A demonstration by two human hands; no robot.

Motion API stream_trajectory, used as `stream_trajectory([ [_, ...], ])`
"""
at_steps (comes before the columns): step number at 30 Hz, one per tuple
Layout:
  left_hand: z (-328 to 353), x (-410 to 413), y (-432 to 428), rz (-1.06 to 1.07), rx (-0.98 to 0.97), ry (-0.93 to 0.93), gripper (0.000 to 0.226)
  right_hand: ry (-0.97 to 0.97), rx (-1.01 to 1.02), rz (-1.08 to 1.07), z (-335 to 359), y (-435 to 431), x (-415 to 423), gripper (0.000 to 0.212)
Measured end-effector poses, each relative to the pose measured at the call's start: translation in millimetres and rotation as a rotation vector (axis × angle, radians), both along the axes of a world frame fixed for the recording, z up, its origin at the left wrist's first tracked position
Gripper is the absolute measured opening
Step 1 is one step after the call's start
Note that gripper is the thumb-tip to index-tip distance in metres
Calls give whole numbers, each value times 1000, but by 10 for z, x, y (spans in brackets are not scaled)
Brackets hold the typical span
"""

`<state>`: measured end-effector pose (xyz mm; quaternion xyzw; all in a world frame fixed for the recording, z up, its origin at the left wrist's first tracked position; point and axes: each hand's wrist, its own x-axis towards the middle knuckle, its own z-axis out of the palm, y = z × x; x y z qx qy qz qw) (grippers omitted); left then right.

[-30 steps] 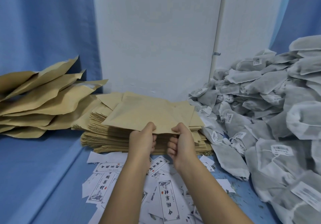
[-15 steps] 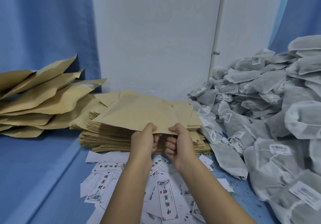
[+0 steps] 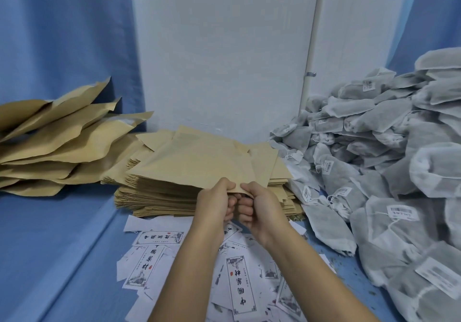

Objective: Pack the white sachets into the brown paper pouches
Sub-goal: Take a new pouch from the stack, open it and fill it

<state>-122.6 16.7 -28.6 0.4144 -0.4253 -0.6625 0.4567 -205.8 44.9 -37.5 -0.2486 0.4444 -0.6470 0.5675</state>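
Brown paper pouch [image 3: 199, 164], centre frame: likely light, thin, crease-prone. Pinched at near edge by fingers of left hand [image 3: 214, 204] and right hand [image 3: 259, 208]; best gripped there.

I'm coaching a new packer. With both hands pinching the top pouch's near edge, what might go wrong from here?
The left hand and right hand pinch the top pouch close together at one edge; pulling apart hard may tear the paper. Lifting it could drag looser pouches off the uneven stack. The sachet pile crowds the stack's right side and might slide onto the printed slips.
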Motion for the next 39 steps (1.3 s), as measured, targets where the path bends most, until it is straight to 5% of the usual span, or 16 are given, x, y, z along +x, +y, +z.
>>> stream_trajectory([
  [12,6,93,-68,169,-62,17,30,-51,45,-182,11,32,15,37],
  [16,-4,15,-22,58,-81,2,34,-157,-23,-226,-10,-1,62,27],
  [19,-47,-19,26,-54,-46,-65,39,-4,10,-221,-39,8,67,27],
  [25,-18,28,-13,81,-14,0,32,-38,-37,-339,-52,-10,54,5],
  [35,-67,213,-88,320,-30,91,29,-39,4,-353,-69,10,95,4],
  [39,-85,271,-92,402,-120,-45,31,-81,19,-317,-41,10,151,14],
])
